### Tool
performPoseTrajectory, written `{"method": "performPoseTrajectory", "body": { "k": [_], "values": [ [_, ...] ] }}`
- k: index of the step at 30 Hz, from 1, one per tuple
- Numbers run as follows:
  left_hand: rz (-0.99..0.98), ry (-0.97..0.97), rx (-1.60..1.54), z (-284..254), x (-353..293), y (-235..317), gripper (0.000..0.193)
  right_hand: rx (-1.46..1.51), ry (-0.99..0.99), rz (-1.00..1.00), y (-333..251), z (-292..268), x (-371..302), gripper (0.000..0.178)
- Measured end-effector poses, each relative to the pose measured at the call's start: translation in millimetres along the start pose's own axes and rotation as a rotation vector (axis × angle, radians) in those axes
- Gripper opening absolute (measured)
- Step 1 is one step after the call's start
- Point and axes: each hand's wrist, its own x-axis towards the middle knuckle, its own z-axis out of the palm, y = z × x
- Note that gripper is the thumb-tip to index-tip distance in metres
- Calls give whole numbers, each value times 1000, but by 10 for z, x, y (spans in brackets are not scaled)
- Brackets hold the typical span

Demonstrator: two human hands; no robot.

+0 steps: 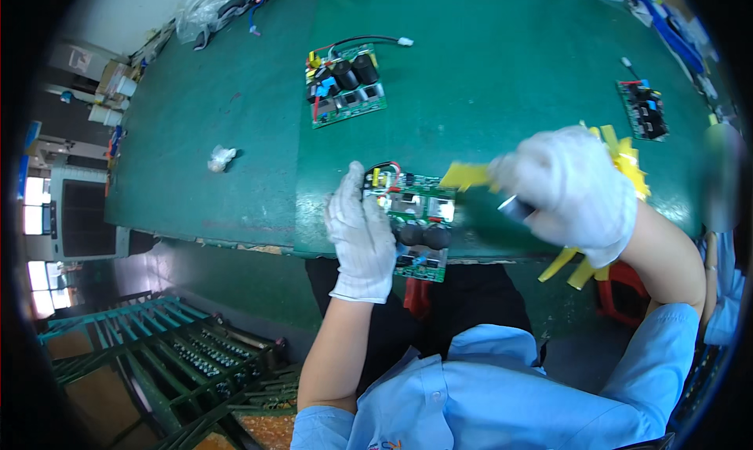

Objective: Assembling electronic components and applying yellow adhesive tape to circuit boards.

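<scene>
A green circuit board (423, 266) with black cylindrical capacitors lies at the table's near edge, jutting a little past it. My left hand (361, 242), in a white glove, is closed around the board's left side, fingers pointing away from me. To the right of the board, my right hand (569, 187), also gloved, is raised and pinches a strip of yellow tape (467, 176). The strip's free end reaches the board's far right corner; whether it touches cannot be told. A shiny dark-and-silver object (516, 208) shows under the right fingers, its kind unclear.
Another circuit board (345, 89) with a cable lies farther back on the green table (471, 66). A smaller board (645, 109) is at the far right. More yellow tape strips (627, 164) hang behind my right hand. Crumpled white material (222, 158) lies left; a green rack (180, 356) stands below.
</scene>
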Motion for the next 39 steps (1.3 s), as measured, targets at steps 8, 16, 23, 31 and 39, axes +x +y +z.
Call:
{"method": "performPoseTrajectory", "body": {
  "k": [8, 16, 23, 31, 39],
  "values": [
    [204, 152, 98, -161, 74, 73, 41, -515, 281, 376, 366, -449, -1315, 26],
    [585, -326, 126, -390, 86, 551, 36, -265, -217, 806, 126, -353, -1863, 27],
    [458, -633, 277, -438, 252, 564, 35, -149, -503, 852, 43, -519, -1828, 72],
    [530, -566, 247, -365, 245, 503, 30, -202, -262, 925, -182, -515, -1829, 69],
    [546, -480, 196, -347, 182, 465, 26, -197, 460, 582, -69, -854, -1781, 16]
  ]
}}
